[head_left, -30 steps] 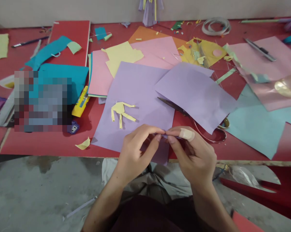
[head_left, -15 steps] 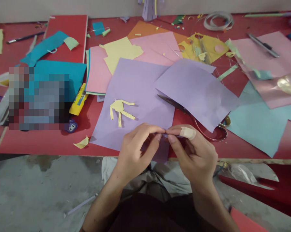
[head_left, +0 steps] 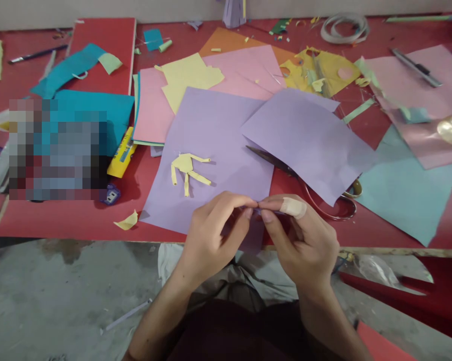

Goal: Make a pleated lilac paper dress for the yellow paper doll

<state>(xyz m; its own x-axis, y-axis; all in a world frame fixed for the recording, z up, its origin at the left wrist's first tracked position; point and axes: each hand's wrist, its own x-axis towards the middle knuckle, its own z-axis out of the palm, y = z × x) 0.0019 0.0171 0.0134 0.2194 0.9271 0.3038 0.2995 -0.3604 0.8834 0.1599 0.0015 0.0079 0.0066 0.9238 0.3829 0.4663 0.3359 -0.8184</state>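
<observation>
Thumb and forefinger of my left hand are pinched at the table's front edge, their tips meeting those of my right hand. Between them is a small piece of purple paper, mostly hidden by the fingers. A pale bandage wraps my right forefinger. Beyond my left hand, a yellow paper figure with thin rolled limbs lies on a large purple sheet. Scissors rest beyond my right hand, partly covered by another purple sheet.
Pink paper, a yellow scrap and a yellow box lie to the left. On the right are light blue paper, a utility knife and coiled tubing. The red table ends just before my body.
Both hands keep the same pinch with barely any movement. The view has shifted slightly, and the table's things look a little displaced.
</observation>
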